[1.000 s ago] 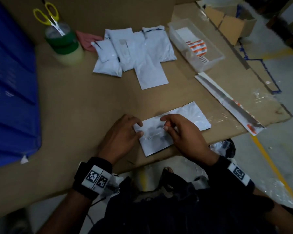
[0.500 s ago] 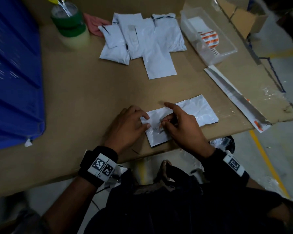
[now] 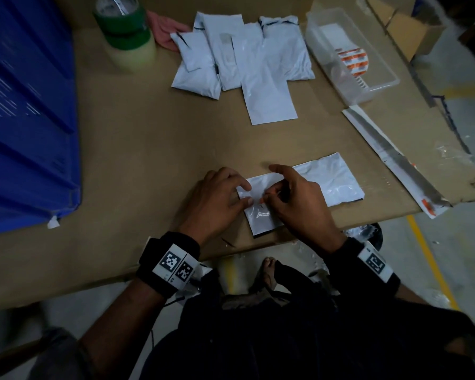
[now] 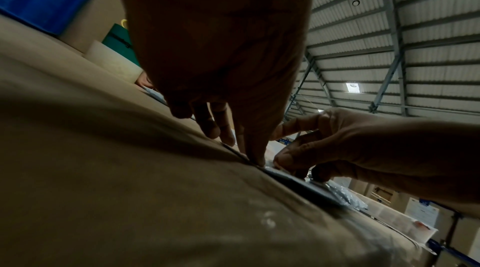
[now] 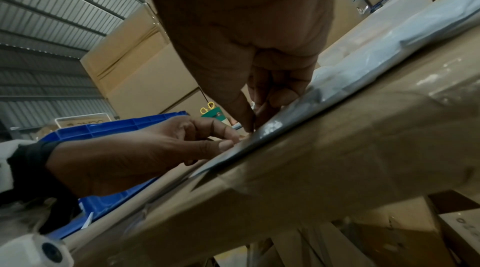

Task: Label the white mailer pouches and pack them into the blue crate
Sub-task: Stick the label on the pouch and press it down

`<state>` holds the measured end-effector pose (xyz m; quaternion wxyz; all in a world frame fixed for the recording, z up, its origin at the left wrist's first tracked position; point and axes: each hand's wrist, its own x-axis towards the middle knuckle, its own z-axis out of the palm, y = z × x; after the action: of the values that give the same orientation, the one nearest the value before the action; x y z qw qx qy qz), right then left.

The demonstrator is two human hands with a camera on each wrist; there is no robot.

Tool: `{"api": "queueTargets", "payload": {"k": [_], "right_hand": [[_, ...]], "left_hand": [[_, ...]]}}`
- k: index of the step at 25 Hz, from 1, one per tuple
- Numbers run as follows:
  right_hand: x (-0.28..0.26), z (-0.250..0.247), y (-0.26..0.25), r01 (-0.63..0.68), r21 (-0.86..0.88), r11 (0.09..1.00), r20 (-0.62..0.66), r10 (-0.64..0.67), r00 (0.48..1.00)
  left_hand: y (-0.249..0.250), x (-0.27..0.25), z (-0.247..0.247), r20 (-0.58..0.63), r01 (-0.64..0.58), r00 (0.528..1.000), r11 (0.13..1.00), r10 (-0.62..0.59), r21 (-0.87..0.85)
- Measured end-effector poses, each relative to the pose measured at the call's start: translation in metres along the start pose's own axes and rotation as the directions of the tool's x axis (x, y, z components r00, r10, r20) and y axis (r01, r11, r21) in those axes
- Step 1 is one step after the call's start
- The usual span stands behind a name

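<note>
Dim, underexposed workshop light

Skylights (image 4: 351, 87) at 2 o'clock give the only brightness; glare glints on white pouches (image 3: 261, 78), hands are shadowed in the wrist views, wide-angle edges bend and smear, and the near tabletop (image 4: 103, 189) is blurred.

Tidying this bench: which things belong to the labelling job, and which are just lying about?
Job: pouch under both hands, pouch pile, label roll in its clear tray, blue crate.
Lying about: tape rolls, pink cloth, cardboard box.
</note>
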<state>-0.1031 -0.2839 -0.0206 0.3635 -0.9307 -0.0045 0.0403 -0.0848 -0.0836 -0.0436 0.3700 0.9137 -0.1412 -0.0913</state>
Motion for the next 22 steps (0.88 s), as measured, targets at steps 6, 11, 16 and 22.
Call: {"api": "queueTargets", "payload": {"k": [6,11,16,22], "right_hand": [[-0.004,0.001,0.005,0.001,0.055,0.998,0.022,-0.002,1.000],[-0.009,-0.006,0.004,-0.072,0.247,0.966,-0.128,0.106,0.986],[-0.008,-0.024,0.000,-0.057,0.306,0.950,-0.140,0.104,0.985],[-0.001,-0.031,0.002,-0.046,0.191,0.980,-0.105,0.067,0.992]], "left_hand": [[-0.003,0.001,0.001,0.010,0.001,1.000,1.000,-0.001,-0.014],[-0.006,0.003,0.000,0.013,-0.013,1.000,1.000,0.013,-0.006],[-0.005,0.006,-0.001,0.028,-0.016,0.999,1.000,0.015,0.022],[-0.005,0.007,-0.002,0.035,-0.016,0.999,0.999,0.014,0.051]]}}
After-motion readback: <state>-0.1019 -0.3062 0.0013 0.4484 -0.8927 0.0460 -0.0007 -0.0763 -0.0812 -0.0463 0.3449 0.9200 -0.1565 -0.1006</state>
